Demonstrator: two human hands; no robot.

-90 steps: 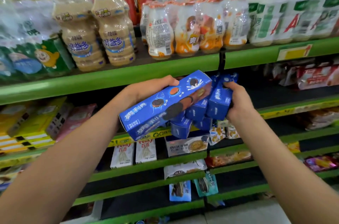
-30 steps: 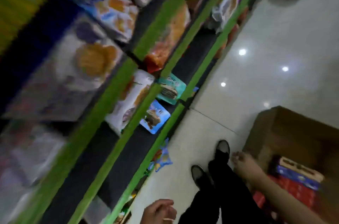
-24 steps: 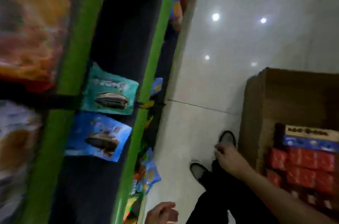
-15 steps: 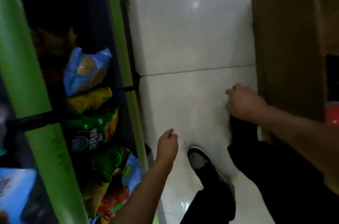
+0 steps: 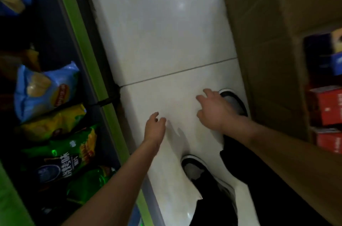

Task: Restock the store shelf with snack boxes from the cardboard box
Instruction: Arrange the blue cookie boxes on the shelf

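I look down at the floor. The brown cardboard box [image 5: 262, 40] stands at the right, its near flap hanging outward. Inside it lie red snack boxes [image 5: 327, 107] and, further back, a blue snack box [image 5: 335, 65]. My right hand [image 5: 216, 109] hovers over the floor just left of the box, fingers spread loosely, holding nothing. My left hand [image 5: 154, 127] hangs lower left of it, fingers relaxed and empty. The green-edged store shelf [image 5: 87, 55] runs along the left.
Bags of chips, blue [image 5: 42, 89], yellow [image 5: 53, 122] and green [image 5: 68, 155], lie on the bottom shelf at left. White tiled floor [image 5: 157, 31] fills the middle. My black trousers and two shoes [image 5: 194, 168] stand between shelf and box.
Three seconds ago both hands held blue snack boxes at the shelf. Since then the view has swung down to the floor and box, and both empty hands have come forward.
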